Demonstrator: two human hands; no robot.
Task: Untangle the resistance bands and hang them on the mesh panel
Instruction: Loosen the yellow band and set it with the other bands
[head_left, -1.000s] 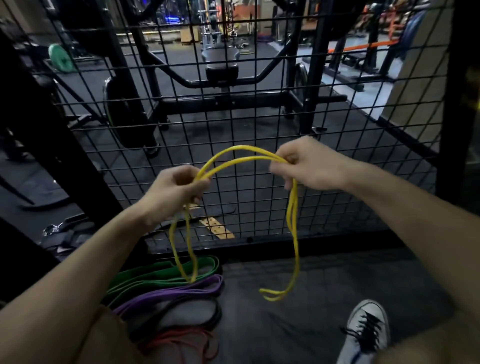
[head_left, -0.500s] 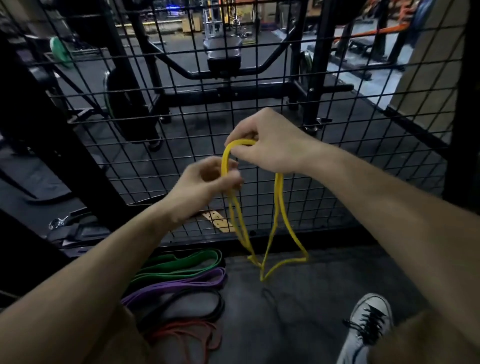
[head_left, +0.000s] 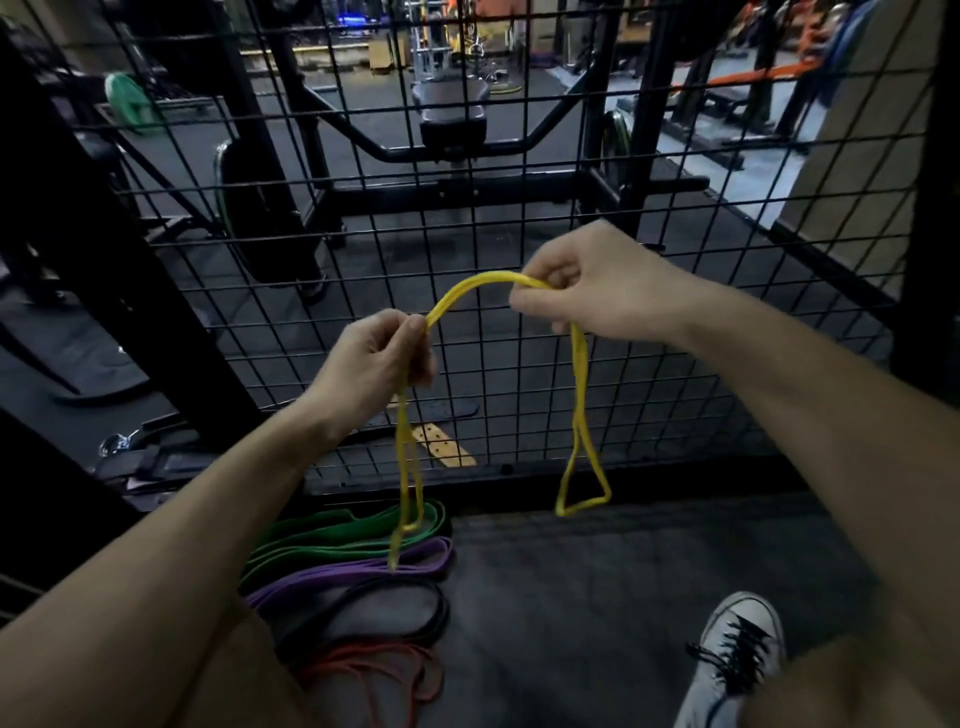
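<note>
A thin yellow resistance band (head_left: 470, 288) arches between my two hands in front of the black mesh panel (head_left: 519, 208). My left hand (head_left: 374, 364) pinches it at the left, with a doubled end hanging down to the floor. My right hand (head_left: 587, 288) grips it at the right, and a second loop hangs below that hand, ending in a small triangle. On the floor below lie a green band (head_left: 332, 538), a purple band (head_left: 353, 574), a black band (head_left: 374, 618) and a red band (head_left: 379, 670), stacked side by side.
My white sneaker (head_left: 737, 660) rests on the dark floor at the lower right. Behind the mesh stand a black weight rack (head_left: 467, 182) and a plate. A thick black post (head_left: 104, 270) slants at the left. A yellow strip (head_left: 441, 444) lies beyond the panel.
My hands were close together half a second ago. They have moved apart, stretching the yellow band into an arch with one loop hanging under each hand.
</note>
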